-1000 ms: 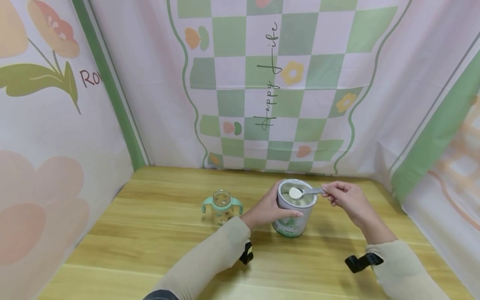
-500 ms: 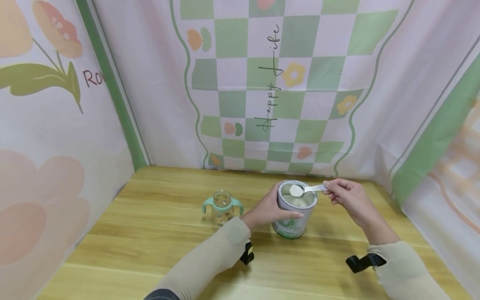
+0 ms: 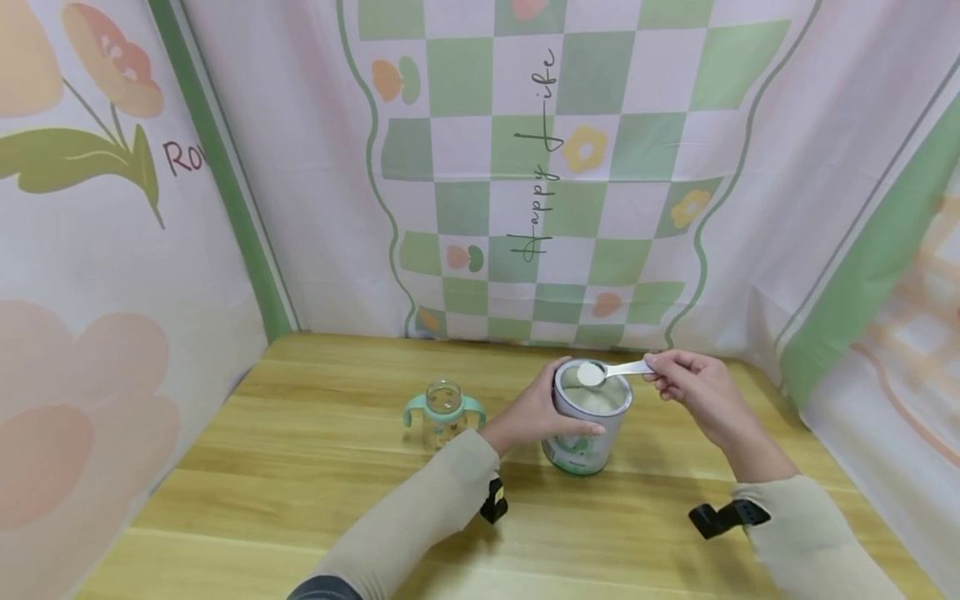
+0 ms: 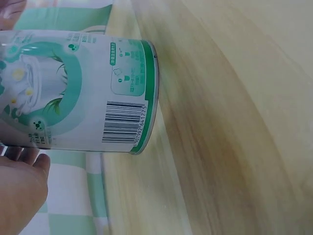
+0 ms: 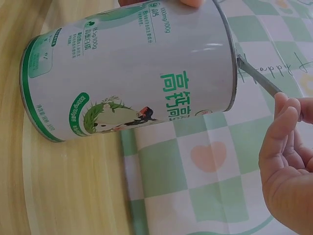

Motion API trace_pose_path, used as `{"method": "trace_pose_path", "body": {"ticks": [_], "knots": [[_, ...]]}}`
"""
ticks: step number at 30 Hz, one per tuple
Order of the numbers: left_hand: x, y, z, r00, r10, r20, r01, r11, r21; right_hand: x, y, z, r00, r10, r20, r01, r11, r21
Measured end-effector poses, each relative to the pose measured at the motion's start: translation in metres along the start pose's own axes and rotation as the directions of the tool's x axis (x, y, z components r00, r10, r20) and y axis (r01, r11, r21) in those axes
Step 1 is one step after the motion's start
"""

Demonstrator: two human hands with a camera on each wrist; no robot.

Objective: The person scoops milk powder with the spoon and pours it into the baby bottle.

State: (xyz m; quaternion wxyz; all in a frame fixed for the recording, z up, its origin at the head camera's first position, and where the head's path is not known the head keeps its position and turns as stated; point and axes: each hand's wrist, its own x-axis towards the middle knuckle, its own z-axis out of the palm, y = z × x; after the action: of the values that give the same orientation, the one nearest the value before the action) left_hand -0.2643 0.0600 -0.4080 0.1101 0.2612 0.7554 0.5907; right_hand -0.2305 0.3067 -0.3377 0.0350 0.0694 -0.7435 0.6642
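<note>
In the head view, my left hand grips a white and green milk powder can from its left side. The can's top is uncovered, and pale powder shows inside. My right hand pinches the handle end of a measuring spoon. The spoon's bowl, filled with white powder, is over the can's mouth. From the right wrist, the spoon handle is seen running from the can's rim to the fingertips. The left wrist view shows the can's barcode side.
A clear baby bottle with two mint green handles stands uncapped left of the can, partly behind the left sleeve. Wood-grain table; a checked cloth hangs along its back edge.
The spoon has risen slightly above the can's mouth, its handle now sloping up toward my right hand. The left hand and the can have hardly moved.
</note>
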Motion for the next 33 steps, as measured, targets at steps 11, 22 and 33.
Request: {"method": "trace_pose_path", "body": {"ticks": [11,22,33], "knots": [[-0.003,0.003,-0.012,0.998,0.008,0.059,-0.009,1.0,0.018,0.001,-0.004,0.005,1.0,-0.001,0.012,0.001,1.0,-0.01],[-0.013,0.013,-0.037,0.997,-0.046,0.064,0.04,0.995,0.09,0.002,-0.007,0.015,1.0,-0.002,0.025,0.002,1.0,0.018],[-0.019,0.021,-0.062,0.999,0.003,0.039,-0.009,0.988,0.154,0.006,-0.012,0.027,0.999,-0.017,0.039,0.014,0.997,0.082]]}}
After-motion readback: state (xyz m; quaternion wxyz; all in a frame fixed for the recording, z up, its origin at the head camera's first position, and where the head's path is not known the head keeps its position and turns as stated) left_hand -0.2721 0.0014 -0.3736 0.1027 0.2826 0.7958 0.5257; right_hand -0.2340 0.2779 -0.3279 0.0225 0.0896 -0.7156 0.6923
